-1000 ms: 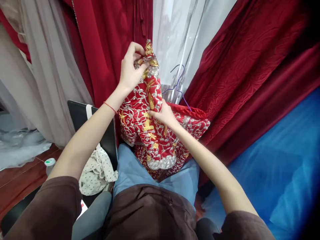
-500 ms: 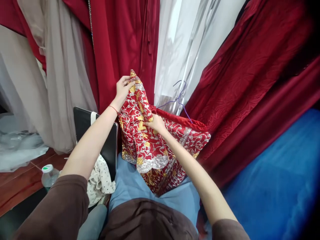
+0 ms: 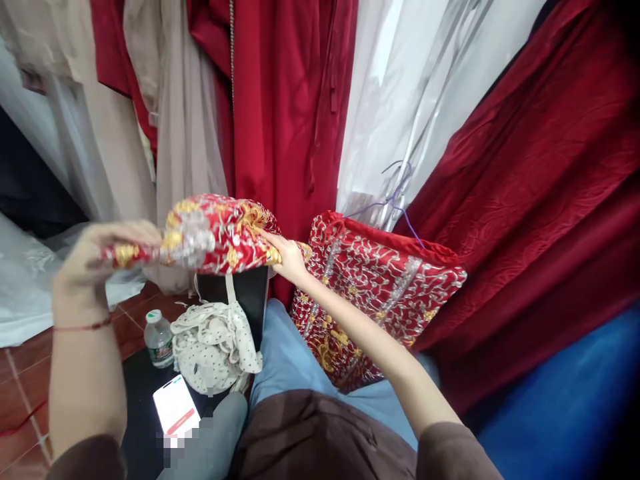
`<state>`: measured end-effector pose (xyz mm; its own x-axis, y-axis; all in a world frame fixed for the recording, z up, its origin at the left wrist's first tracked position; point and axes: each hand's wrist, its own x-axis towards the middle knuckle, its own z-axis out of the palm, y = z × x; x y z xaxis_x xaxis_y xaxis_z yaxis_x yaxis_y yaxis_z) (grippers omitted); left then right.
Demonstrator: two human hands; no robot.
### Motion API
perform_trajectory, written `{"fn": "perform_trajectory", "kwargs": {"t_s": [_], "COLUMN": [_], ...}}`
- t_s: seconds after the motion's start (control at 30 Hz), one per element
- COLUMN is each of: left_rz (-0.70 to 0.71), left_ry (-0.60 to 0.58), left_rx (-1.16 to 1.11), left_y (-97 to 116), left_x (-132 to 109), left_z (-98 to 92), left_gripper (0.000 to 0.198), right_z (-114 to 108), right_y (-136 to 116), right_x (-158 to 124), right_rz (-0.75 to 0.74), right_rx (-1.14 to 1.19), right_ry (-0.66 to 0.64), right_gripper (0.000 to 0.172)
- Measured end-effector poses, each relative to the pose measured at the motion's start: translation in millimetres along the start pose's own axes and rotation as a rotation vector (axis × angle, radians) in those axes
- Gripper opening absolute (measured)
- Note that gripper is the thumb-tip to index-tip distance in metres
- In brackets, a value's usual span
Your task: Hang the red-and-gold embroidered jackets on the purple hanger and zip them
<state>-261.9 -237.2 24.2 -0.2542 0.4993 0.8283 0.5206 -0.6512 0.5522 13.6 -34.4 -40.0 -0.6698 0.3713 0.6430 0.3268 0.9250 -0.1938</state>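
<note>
A red embroidered garment with gold and silver patterns stretches out in the air between my two hands. My left hand, blurred by motion, is closed on its narrow left end. Fingers of my right hand are closed on the bunched right end. Below and right of that hand, a red embroidered skirt-like piece hangs on a purple wire hanger, its lower part against my legs. Its plain red top edge shows.
Red, beige and white garments hang along the back. At lower left are a plastic bottle, a white dotted cloth and a lit phone on a black surface. Blue fabric lies at right.
My left hand has swung left and down, pulling the garment away from the hanging piece and out sideways. The view has turned left, bringing the phone into sight.
</note>
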Motion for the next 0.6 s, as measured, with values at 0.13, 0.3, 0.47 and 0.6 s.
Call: {"fn": "perform_trajectory", "kwargs": {"t_s": [0.13, 0.3, 0.47, 0.6], "left_rz": [-0.416, -0.631, -0.201, 0.092], "left_ry": [-0.828, -1.127, -0.460, -0.205], "left_rx": [0.068, 0.020, 0.207, 0.570], "left_y": [-49.5, -60.1, -26.0, -48.6], "left_x": [-82.3, -64.7, 3.0, 22.3], "left_z": [-17.4, 28.0, 98.0, 159.2], "left_gripper": [0.031, 0.037, 0.038, 0.040], "right_z": [9.2, -12.5, -20.8, -27.9], "right_y": [16.0, 25.7, 14.8, 11.0], "right_x": [-17.1, -3.7, -1.5, -12.6], "right_rz": [-0.085, -0.189, -0.171, -0.196], "right_rx": [-0.070, -0.139, -0.185, -0.160], "right_ry": [-0.095, -0.292, -0.363, -0.351], "right_gripper": [0.091, 0.098, 0.114, 0.110]}}
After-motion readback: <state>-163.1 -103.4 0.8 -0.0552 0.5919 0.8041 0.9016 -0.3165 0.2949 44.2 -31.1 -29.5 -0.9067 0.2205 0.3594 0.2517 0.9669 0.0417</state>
